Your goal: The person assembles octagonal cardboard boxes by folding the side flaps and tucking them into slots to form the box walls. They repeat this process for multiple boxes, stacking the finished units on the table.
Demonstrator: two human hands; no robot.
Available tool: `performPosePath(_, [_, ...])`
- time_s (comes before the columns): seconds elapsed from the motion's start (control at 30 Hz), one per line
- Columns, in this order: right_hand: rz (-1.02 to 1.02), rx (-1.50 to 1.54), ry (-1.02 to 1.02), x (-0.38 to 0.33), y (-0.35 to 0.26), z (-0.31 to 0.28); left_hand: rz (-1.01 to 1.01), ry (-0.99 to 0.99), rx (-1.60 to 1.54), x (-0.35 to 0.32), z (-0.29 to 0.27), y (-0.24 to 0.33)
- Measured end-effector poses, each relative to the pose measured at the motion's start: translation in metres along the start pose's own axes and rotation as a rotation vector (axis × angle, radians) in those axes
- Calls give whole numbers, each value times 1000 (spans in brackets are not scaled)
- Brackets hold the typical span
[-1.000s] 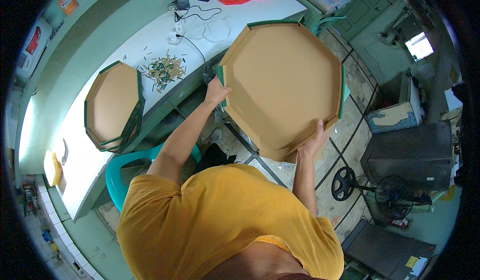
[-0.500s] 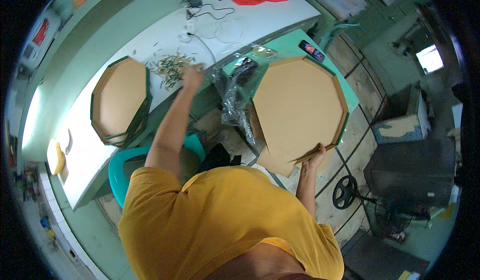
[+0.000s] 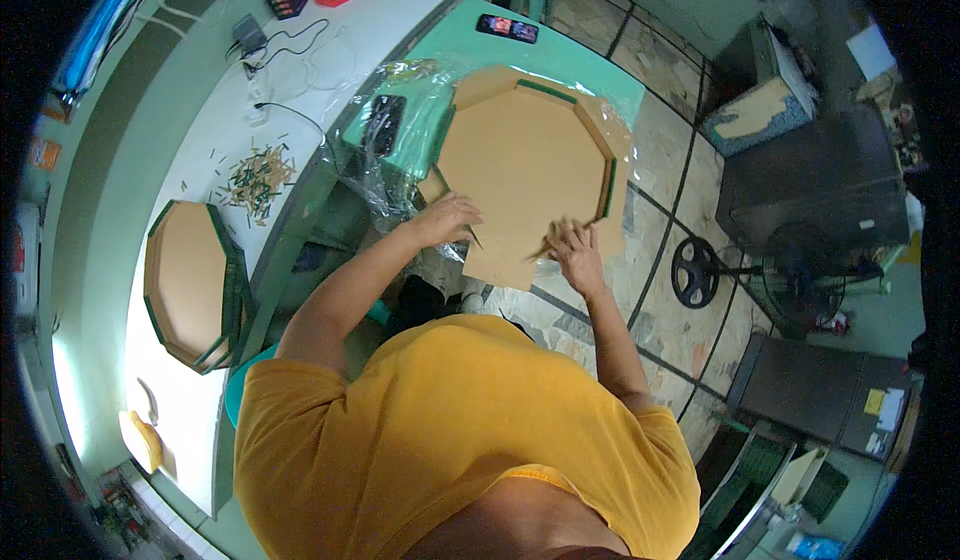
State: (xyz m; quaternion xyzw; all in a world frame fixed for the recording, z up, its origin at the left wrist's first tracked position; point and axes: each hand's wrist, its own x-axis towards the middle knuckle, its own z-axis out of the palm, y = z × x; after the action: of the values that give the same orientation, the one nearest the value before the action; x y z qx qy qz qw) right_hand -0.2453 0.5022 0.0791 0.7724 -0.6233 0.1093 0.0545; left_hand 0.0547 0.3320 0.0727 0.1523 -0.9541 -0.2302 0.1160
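A brown cardboard octagonal tray (image 3: 530,155) lies in front of me, its sides partly raised and edged in green on the right and upper right. My left hand (image 3: 447,222) is at its lower left edge, fingers bent together; whatever is between them is too small to make out. At the lower right corner, my right hand (image 3: 577,250) grips a cardboard flap (image 3: 543,254), fingers curled over it. An unfolded flap (image 3: 500,268) points toward me between the hands. Small green and brown strips form a pile (image 3: 258,180) on the white table at left.
A second octagonal tray (image 3: 185,280) with green edging sits on the white table (image 3: 290,90). Clear plastic wrap (image 3: 365,185), a dark phone (image 3: 384,125) and a lit phone (image 3: 507,28) lie on the green table (image 3: 590,60). A fan (image 3: 800,270) stands at right.
My left hand has come from the strip pile to the cardboard tray's lower left edge. My right hand stays at the lower right corner. The view has turned toward the right.
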Motion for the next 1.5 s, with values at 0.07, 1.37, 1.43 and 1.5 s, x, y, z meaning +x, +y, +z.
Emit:
performPosePath(0.07, [32,182,-222,7,8,4,5,10,-66,2,8,-8])
performPosePath(1.37, [368,453,-4,38,-19,26,-376,192,-160,14,49,-4])
performPosePath(1.43, [305,429,32,35,-22,27,-386,183,-209,13,49,-1])
performPosePath(1.5, [178,300,15,28,-22,28,-293,165,-10,10,48,3])
